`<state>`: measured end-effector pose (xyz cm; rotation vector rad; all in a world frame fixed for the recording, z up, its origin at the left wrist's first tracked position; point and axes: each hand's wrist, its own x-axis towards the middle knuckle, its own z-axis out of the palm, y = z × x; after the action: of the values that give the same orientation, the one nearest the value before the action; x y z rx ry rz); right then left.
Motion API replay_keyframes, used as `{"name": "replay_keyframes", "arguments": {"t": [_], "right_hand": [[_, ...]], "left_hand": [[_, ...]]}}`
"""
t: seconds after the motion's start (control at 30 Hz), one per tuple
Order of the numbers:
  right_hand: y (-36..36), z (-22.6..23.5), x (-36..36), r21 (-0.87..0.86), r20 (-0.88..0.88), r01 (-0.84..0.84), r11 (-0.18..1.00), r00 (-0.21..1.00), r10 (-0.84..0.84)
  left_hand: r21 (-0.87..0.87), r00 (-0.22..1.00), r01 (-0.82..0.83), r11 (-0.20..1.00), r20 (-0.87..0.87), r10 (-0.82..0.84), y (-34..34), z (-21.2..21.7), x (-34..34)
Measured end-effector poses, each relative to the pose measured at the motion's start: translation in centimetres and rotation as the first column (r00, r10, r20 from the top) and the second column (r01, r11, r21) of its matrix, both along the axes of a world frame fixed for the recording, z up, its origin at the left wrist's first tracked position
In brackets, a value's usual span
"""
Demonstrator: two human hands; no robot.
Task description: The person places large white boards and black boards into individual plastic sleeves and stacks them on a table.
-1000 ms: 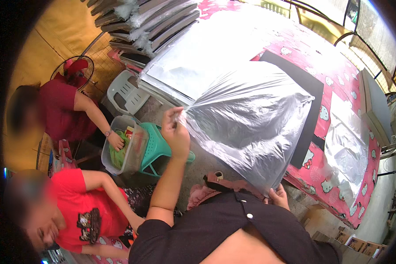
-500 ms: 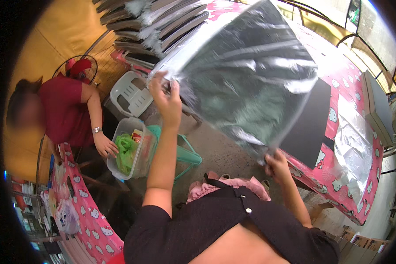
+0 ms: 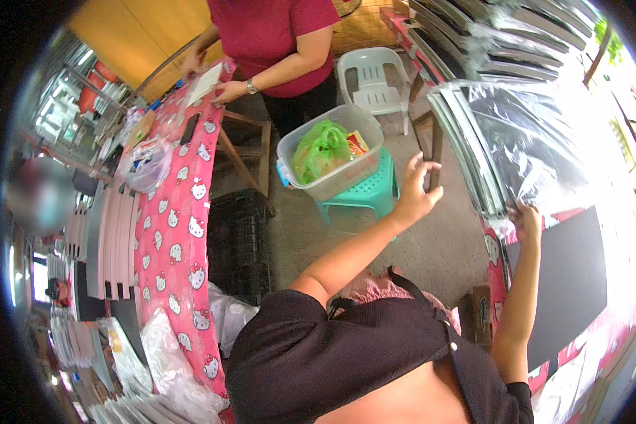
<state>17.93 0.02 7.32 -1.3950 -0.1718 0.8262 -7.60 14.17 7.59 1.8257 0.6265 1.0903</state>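
My left hand [image 3: 417, 192] is raised over the floor to the left of the stack, its fingers curved apart and holding nothing. A dark flat panel in clear plastic [image 3: 530, 134] lies on top of a stack of similar wrapped panels [image 3: 459, 141] on the right-hand table. At its near edge, my right hand [image 3: 526, 218] pinches the plastic-wrapped panel by the corner. A bare black board [image 3: 569, 283] lies on the same table beside my right forearm.
A clear tub [image 3: 332, 173] with a green plastic bag [image 3: 321, 150] stands on a teal stool [image 3: 364, 191]. Behind is a white chair [image 3: 378, 88]. A person in a maroon shirt [image 3: 275, 42] handles a white sheet [image 3: 205, 83] at the pink left table [image 3: 180, 233]. More wrapped panels [image 3: 523, 35] are piled at the far right.
The wrapped panel, held up between both hands before, now lies on the stack. My left hand has let go of it. The view has turned, and the co-worker's hands are now at the left table.
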Motion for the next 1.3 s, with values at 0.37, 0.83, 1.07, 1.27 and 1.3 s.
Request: {"name": "replay_keyframes", "arguments": {"t": [0.37,0.83,1.07,1.27,1.3], "right_hand": [[-33.5,-2.2,-0.5,-0.507,0.847,0.714,0.482,0.515,0.128],[-52.8,0.9,-10.7,-0.464,0.844,0.752,-0.468,0.536,0.025],[-55.1,0.2,-11.4,-0.585,0.808,0.759,0.286,0.574,0.129],[-57.7,1.5,-10.8,-0.493,0.868,0.811,0.315,0.433,0.243],[-58.3,0.9,-11.0,-0.539,0.840,0.763,0.356,0.457,0.294]], "left_hand": [[-0.047,0.959,0.282,0.958,-0.007,-0.283,-6.5,1.3,4.6],[-0.344,0.378,0.852,0.394,-0.116,-0.918,-29.9,4.1,15.5],[-0.242,0.114,0.946,0.214,-0.370,-0.922,-39.5,4.8,16.9],[0.104,0.219,0.974,0.200,-0.640,-0.736,-44.3,1.1,17.6],[0.152,0.254,0.966,0.210,-0.726,-0.639,-45.0,0.8,17.3]]}}
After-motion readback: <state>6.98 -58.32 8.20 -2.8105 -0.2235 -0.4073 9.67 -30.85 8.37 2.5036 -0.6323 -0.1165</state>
